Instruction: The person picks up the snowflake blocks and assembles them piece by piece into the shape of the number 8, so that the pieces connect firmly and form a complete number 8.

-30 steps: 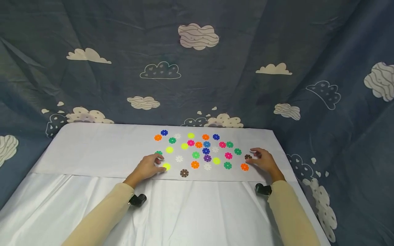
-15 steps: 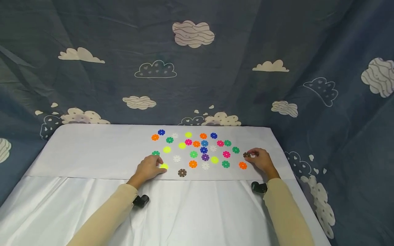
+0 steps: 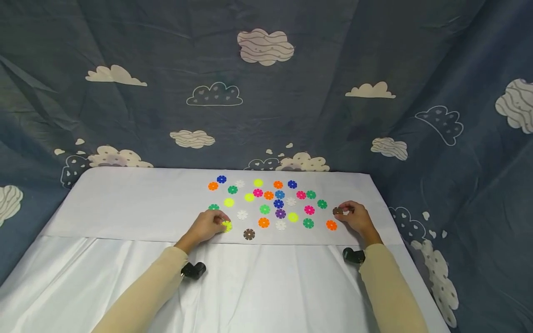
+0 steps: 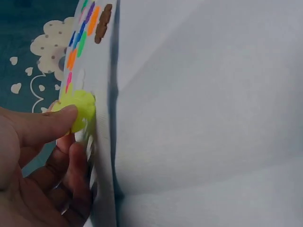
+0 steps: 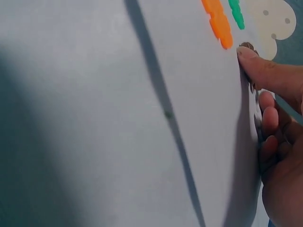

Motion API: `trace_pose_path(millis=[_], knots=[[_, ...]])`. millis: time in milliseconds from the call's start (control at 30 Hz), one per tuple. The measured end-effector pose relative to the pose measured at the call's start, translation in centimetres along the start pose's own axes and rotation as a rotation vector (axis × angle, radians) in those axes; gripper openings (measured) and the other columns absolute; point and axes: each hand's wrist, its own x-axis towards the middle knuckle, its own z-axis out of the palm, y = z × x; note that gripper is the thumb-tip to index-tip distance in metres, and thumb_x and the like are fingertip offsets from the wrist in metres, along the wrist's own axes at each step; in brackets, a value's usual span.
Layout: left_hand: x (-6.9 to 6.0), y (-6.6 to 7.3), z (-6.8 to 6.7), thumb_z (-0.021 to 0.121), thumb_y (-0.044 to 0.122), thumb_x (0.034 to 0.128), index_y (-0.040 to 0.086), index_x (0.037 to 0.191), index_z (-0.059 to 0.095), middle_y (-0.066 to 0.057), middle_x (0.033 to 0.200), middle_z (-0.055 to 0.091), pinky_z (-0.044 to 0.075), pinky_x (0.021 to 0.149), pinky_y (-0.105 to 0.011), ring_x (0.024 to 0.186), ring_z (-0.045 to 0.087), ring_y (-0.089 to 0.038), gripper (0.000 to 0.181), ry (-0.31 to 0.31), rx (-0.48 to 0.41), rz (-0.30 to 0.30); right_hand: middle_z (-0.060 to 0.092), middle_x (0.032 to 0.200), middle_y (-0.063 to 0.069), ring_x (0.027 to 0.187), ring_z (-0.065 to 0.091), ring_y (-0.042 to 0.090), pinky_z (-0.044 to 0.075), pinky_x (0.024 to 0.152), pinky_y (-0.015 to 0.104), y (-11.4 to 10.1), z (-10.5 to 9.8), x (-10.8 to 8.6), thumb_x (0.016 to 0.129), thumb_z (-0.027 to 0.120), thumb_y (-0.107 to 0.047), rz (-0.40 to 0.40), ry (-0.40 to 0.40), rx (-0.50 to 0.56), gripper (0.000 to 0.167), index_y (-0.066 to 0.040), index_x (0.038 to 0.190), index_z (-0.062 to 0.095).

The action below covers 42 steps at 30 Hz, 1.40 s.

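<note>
My left hand (image 3: 207, 226) pinches a yellow snowflake disc (image 4: 81, 108) between thumb and fingers at the near left of the scattered discs. The disc's notched edge faces up toward the left wrist camera. At the right end of the spread, my right hand (image 3: 358, 218) grips a brown snowflake disc (image 3: 337, 211) by thumb and fingertips. In the right wrist view the thumb covers much of that brown disc (image 5: 248, 46). An orange disc (image 3: 331, 225) lies just below the right hand, and a green disc (image 3: 213, 207) lies just beyond the left hand.
Several flat notched discs in many colours lie between the hands, among them a second brown disc (image 3: 249, 234) and a purple disc (image 3: 281, 213). They rest on a white cloth-covered table (image 3: 125, 203). A dark cloud-print curtain (image 3: 291, 115) hangs behind.
Both hands have closed on their discs. The left has tilted the yellow disc up off the cloth, and the right has drawn the brown disc up between its fingertips.
</note>
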Motion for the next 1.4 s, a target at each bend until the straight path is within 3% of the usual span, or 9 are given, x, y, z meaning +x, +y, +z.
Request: trace_pose_path(millis=[167,400,500,733,900,1100,1233,1400], knots=[[0.1,0.0,-0.2,0.068,0.004,0.0865,0.0,0.102,0.071,-0.006,0.09,0.063,0.053,0.071,-0.027,0.08,0.058,-0.014,0.016,-0.004,-0.125,-0.028,0.055,0.101,0.018,0.078,0.041,0.022,0.034,0.066,0.029,0.1,-0.2,0.1,0.081,0.076,-0.011,-0.032,0.012,0.003,0.039,0.004,0.112,0.059],[0.1,0.0,-0.6,0.061,-0.003,0.0908,-0.011,0.112,0.062,-0.012,0.087,0.063,0.058,0.07,-0.026,0.073,0.068,-0.014,0.022,-0.052,-0.445,-0.066,0.057,0.098,0.016,0.077,0.04,0.021,0.032,0.064,0.028,0.3,0.0,0.2,0.082,0.077,-0.012,-0.025,0.036,0.009,0.037,0.002,0.112,0.06],[0.0,0.0,-0.9,0.06,-0.005,0.0911,-0.014,0.113,0.059,-0.011,0.083,0.064,0.059,0.072,-0.029,0.074,0.07,-0.017,0.024,-0.063,-0.532,-0.062,0.058,0.099,0.016,0.079,0.041,0.021,0.033,0.065,0.028,0.3,0.1,0.2,0.082,0.076,-0.011,-0.025,0.045,0.022,0.035,0.001,0.112,0.061],[-0.2,0.2,-1.3,0.064,-0.001,0.0902,-0.01,0.113,0.061,-0.01,0.085,0.07,0.058,0.073,-0.03,0.074,0.069,-0.014,0.025,-0.022,-0.53,-0.046,0.064,0.098,0.016,0.082,0.051,0.022,0.042,0.067,0.025,0.1,0.1,-0.2,0.084,0.073,-0.008,-0.01,0.071,0.065,0.027,0.003,0.108,0.066],[-0.1,0.3,-1.4,0.064,0.002,0.0907,-0.01,0.113,0.061,-0.013,0.092,0.07,0.058,0.075,-0.03,0.075,0.068,-0.012,0.026,0.012,-0.509,-0.041,0.067,0.101,0.019,0.081,0.057,0.021,0.047,0.066,0.021,-1.3,0.3,-0.7,0.088,0.07,-0.009,-0.051,0.051,0.112,0.023,0.005,0.105,0.067],[0.1,0.7,-1.5,0.065,0.002,0.0898,-0.011,0.113,0.061,-0.014,0.094,0.068,0.058,0.075,-0.032,0.074,0.067,-0.011,0.027,0.03,-0.553,-0.039,0.068,0.1,0.018,0.08,0.065,0.023,0.056,0.069,0.025,-5.0,1.4,-0.7,0.09,0.068,-0.008,-0.18,-0.099,0.237,0.017,0.005,0.101,0.066],[0.0,1.2,-1.6,0.065,0.001,0.0897,-0.011,0.113,0.061,-0.013,0.091,0.07,0.058,0.077,-0.035,0.073,0.068,-0.012,0.026,0.038,-0.594,-0.033,0.071,0.102,0.016,0.088,0.069,0.024,0.056,0.08,0.025,-8.4,2.9,-0.7,0.089,0.069,-0.009,-0.245,-0.208,0.309,0.016,0.002,0.101,0.067],[-0.3,1.8,-1.5,0.064,0.001,0.0905,-0.012,0.115,0.061,-0.012,0.092,0.07,0.058,0.079,-0.036,0.074,0.068,-0.011,0.028,0.052,-0.603,-0.033,0.07,0.1,0.018,0.087,0.069,0.026,0.057,0.08,0.03,-13.1,5.1,-0.7,0.09,0.065,-0.003,-0.342,-0.308,0.355,0.014,0.005,0.103,0.067]])
